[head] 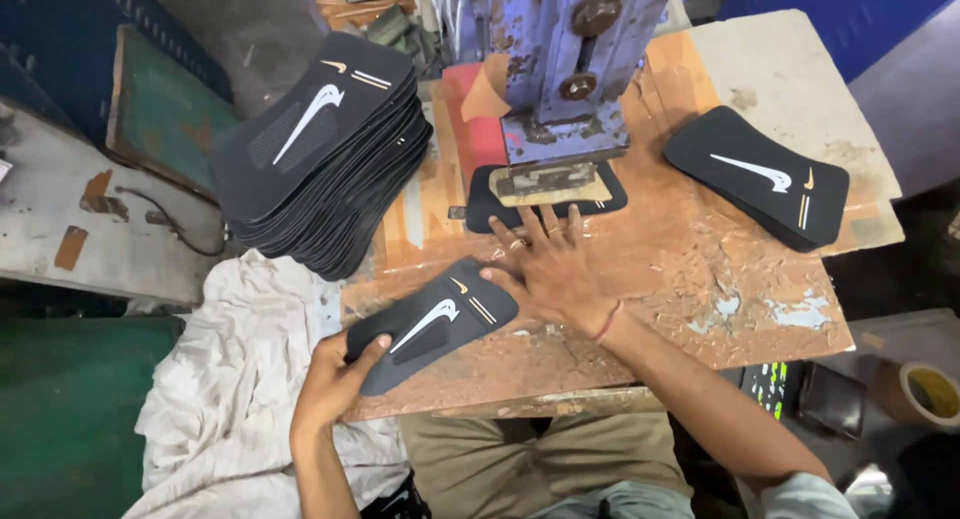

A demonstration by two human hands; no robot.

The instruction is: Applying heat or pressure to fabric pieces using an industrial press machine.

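Note:
My left hand [335, 379] grips the near end of a black insole [432, 322] with white and gold marks, lying at the worn table's [680, 279] front left. My right hand [550, 264] rests flat on the table, fingers spread, its fingertips touching another black insole [485, 204] that lies under the purple press head [560, 99]. The thumb side of my right hand touches the far end of the insole that my left hand holds.
A tall pile of black insoles [320, 149] stands at the left. A small pile of insoles [760, 174] lies at the right. A white cloth [235, 379] hangs off the table's left. A tape roll [925, 391] sits low at the right.

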